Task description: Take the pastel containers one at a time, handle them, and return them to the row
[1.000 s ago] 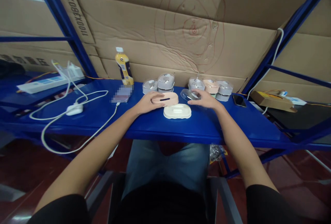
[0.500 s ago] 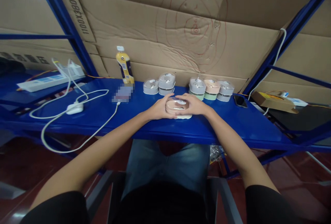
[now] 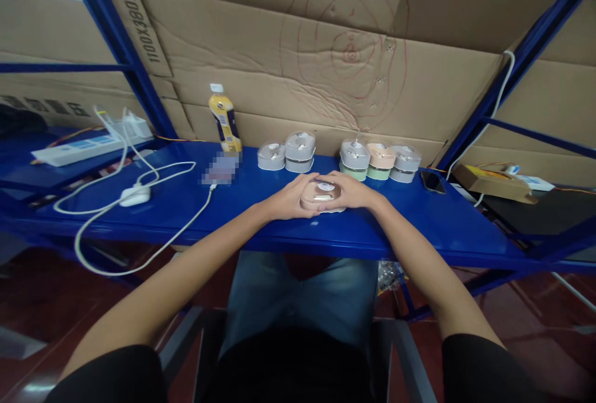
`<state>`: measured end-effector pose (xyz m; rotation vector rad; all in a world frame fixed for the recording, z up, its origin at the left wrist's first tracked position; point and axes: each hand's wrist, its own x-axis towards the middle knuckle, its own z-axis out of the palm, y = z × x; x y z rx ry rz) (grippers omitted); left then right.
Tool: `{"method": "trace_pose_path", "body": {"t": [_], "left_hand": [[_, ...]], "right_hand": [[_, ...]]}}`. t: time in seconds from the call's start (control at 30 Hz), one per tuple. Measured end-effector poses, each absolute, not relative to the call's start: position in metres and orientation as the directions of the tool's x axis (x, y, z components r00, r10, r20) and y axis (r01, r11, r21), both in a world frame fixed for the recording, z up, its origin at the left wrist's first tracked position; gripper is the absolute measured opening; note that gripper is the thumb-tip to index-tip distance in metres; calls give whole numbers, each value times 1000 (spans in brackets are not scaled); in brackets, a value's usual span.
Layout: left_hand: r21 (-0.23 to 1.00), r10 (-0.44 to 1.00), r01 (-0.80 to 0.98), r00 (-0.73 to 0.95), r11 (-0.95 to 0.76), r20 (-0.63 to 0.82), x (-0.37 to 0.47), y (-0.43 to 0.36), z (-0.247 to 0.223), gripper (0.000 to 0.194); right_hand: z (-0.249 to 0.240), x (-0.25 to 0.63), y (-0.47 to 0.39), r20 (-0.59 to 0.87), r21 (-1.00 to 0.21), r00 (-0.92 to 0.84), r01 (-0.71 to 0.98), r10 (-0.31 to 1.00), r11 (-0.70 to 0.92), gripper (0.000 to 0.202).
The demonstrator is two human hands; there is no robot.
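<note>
Near the front of the blue table, a rounded pink-beige container (image 3: pixel 321 197) with a clear lid and a round sticker on top sits between both my hands. My left hand (image 3: pixel 292 197) curls round its left side, thumb along the front. Around the right side wraps my right hand (image 3: pixel 350 190), its fingers meeting the left ones at the back edge. A pale edge shows beneath the container at the right; the rest of its underside is hidden. Behind my hands stand similar grey containers (image 3: pixel 300 149) on the left and a row of stacked grey, peach and green containers (image 3: pixel 381 156) on the right.
A yellow drink bottle (image 3: pixel 224 118) stands at the back left, near a blurred-out flat object (image 3: pixel 222 167) with a white cable. A charger (image 3: pixel 135 195) and a power strip (image 3: pixel 93 147) are further left. To the right lie a phone (image 3: pixel 433 182) and an opened cardboard box (image 3: pixel 493 183).
The container has shifted slightly and appears turned, so its sticker sits further left and less of the pale edge below shows. My fingers have moved over its back edge.
</note>
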<state>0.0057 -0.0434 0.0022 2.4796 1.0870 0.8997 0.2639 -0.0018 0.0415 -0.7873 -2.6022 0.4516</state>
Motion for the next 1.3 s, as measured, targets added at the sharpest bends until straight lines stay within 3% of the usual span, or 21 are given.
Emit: {"method": "trace_pose_path", "body": {"t": [0.2,0.33,0.47,0.73,0.83,0.93,1.03,1.13,1.3], "left_hand": [[395,747,640,498,-659,440,-11,-67,8,87],[221,812,828,390,-516,434,-6,-77,7,73],[78,829,892,378,-446,413,20,-63,14,62],[32,859,911,376,-411,349,64,2,36,52],[43,843,912,358,-408,402,64,16,41,44],[64,785,919,295,-390,545,55,25,52,36],[136,779,976,48,-169,625,44,36,64,54],[247,821,967,-186,57,540,41,51,70,81],[365,876,928,-233,71,423,40,63,67,75]], "right_hand": [[39,273,7,354,-404,-704,478,615,780,87],[42,283,16,438,-334,-593,590,675,735,58],[49,287,16,516,-367,-478,626,711,688,35],[54,281,9,550,-419,-361,660,753,623,20],[54,282,10,561,-435,-335,658,757,615,18],[55,282,10,578,-466,-292,648,762,602,15],[55,281,10,584,-492,-252,646,771,583,13],[55,280,10,576,-502,-239,651,782,569,11],[53,284,14,581,-502,-216,665,785,553,13]]}}
